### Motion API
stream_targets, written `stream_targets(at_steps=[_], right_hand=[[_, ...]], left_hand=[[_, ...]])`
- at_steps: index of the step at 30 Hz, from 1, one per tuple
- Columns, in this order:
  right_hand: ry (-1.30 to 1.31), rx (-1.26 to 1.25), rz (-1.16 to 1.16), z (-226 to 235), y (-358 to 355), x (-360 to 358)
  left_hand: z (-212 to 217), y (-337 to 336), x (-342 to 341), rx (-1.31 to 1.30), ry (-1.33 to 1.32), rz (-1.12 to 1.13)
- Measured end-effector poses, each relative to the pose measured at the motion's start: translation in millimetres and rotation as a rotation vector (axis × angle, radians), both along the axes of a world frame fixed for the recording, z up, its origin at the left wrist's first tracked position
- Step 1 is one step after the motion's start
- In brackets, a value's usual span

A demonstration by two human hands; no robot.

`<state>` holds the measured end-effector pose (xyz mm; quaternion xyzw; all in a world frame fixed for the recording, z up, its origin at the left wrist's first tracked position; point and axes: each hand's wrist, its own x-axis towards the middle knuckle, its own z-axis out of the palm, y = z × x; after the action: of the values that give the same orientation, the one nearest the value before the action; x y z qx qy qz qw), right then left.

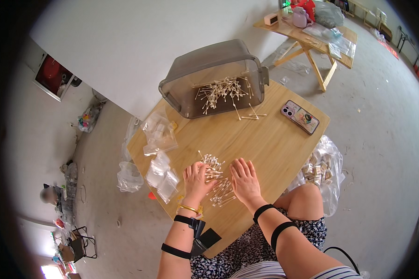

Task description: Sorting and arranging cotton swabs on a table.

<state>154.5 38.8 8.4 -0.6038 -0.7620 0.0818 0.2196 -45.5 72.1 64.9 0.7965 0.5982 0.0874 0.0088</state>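
Cotton swabs (222, 192) lie in a loose pile on the table between my two hands, with more white-tipped ones bunched just above. My left hand (196, 180) is at the left side of the pile, thumb and fingers spread apart and touching the swabs at its edge. My right hand (246, 180) rests palm down along the pile's right side, fingers stretched out and holding nothing. Farther back, a grey translucent plastic bin (177, 100) lies tipped on its side, its mouth toward me. Many swabs are heaped inside it, and a few have spilled over its rim.
Clear plastic bags (160, 174) lie at the wooden table's (260, 144) left edge. A phone (300, 117) sits at its right. Beside my knee, a clear sack (323, 172) holds small packets. A second wooden table (307, 39) with bags stands at the back right.
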Motion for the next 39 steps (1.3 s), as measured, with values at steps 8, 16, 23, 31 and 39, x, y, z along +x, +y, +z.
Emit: stream_targets(at_steps=[8,16,23,31,39], right_hand=[[0.004,0.030,-0.005,-0.2,-0.4,-1.2],[0.025,0.040,-0.005,-0.8,-0.5,-2.1],[0.027,0.038,0.007,-0.6,0.0,-2.1],[0.068,0.002,0.076,-7.1,7.5,10.4],[0.204,-0.291,0.091,89.8,-49.9,66.9]], left_hand=[[2.4,6.1,-4.9,0.003,0.034,-0.096],[-9.8,-11.6,7.6,-0.063,-0.090,-0.082],[-0.7,-65.5,-8.1,0.032,-0.220,0.076],[51.8,-223.1,-70.6,0.067,-0.165,0.291],[152.4,-284.5,-45.0,0.240,-0.124,0.214]])
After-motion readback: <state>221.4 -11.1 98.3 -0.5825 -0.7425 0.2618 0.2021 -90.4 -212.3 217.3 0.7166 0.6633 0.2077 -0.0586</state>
